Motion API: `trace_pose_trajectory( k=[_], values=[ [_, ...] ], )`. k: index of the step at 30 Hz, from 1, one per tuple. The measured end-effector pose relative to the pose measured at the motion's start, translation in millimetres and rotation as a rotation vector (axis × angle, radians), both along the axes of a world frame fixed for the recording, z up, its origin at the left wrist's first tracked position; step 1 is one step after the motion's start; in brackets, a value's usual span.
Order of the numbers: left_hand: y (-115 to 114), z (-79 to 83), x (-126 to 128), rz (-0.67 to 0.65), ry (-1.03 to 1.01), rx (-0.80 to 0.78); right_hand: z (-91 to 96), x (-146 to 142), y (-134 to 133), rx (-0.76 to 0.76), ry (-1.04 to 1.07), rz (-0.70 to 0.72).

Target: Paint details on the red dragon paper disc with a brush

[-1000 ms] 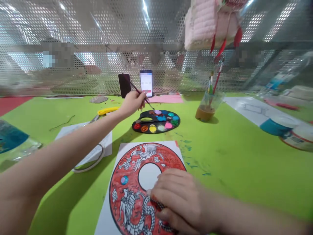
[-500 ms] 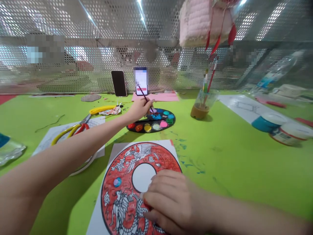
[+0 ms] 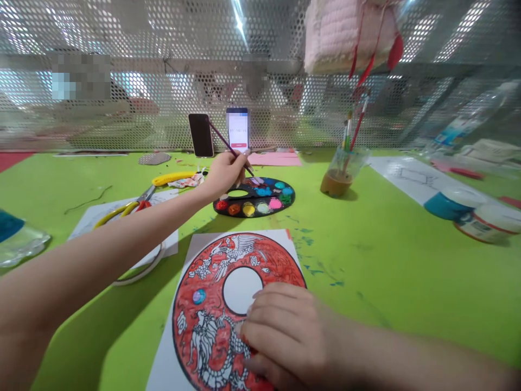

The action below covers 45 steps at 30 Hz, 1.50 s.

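My left hand (image 3: 230, 172) is closed in a pinch around a dark, thin paintbrush (image 3: 222, 136). The brush slants, its handle pointing up and left and its lower end by the lilac paint at the back of the black oval palette (image 3: 234, 210). Dabs of red, orange, yellow, white, pink, green and blue paint fill the wells. My right hand (image 3: 285, 331) lies with bent fingers on a sheet with a ring-shaped dragon and phoenix picture (image 3: 220, 342). Its background is painted red, with a small blue-lilac ball (image 3: 199, 296) at left. Part of the picture is hidden under that hand.
Two phones, one dark (image 3: 201, 136) and one lit (image 3: 237, 127), stand at the back. A cup of brown water (image 3: 337, 182) with brushes is right of the palette. Yellow-handled scissors (image 3: 116, 213), a yellow cutter (image 3: 173, 177), a tape roll (image 3: 140, 278) and paint jars (image 3: 450, 202) lie around.
My left hand has drawn the brush slightly up and left on the palette, and the brush leans over more. My right hand stays on the sheet. The whole view has shifted a little.
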<state>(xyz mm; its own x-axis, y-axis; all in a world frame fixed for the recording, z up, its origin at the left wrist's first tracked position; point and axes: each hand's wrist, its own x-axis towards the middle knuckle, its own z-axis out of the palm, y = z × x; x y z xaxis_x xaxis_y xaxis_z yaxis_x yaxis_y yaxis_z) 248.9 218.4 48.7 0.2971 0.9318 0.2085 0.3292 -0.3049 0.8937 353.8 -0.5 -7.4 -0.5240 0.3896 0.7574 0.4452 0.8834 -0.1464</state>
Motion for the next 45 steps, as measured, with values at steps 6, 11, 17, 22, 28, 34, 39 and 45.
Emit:
trace_pose_trajectory(
  k=[6,11,17,22,28,34,39,45],
  values=[
    [-45.6,15.2,-34.8,-0.046,-0.29,-0.281,-0.7,3.7,-6.9,-0.07,-0.057,0.037],
    [-86.1,21.7,-60.1,-0.055,-0.365,-0.412,3.4,4.8,-10.0,-0.155,-0.095,0.065],
    [-73.5,9.8,-52.9,0.051,-0.305,-0.205,6.5,2.1,-10.2,-0.153,-0.106,0.049],
    [-22.1,-13.9,-25.8,0.064,-0.085,-0.013,2.0,3.2,-7.0,-0.094,-0.086,0.061],
    [11.7,-26.7,0.0,0.088,0.117,0.099,-2.8,4.5,-7.4,-0.173,-0.189,0.175],
    [13.9,-32.4,13.7,0.037,0.179,0.118,-3.5,2.4,-7.6,-0.154,-0.176,0.164],
    [11.1,-18.8,10.0,0.063,0.068,0.186,3.3,2.3,-7.3,-0.184,-0.179,0.146],
    [-16.8,9.7,-29.2,0.085,-0.154,0.267,4.0,5.9,-11.1,-0.183,-0.144,0.069]
  ],
)
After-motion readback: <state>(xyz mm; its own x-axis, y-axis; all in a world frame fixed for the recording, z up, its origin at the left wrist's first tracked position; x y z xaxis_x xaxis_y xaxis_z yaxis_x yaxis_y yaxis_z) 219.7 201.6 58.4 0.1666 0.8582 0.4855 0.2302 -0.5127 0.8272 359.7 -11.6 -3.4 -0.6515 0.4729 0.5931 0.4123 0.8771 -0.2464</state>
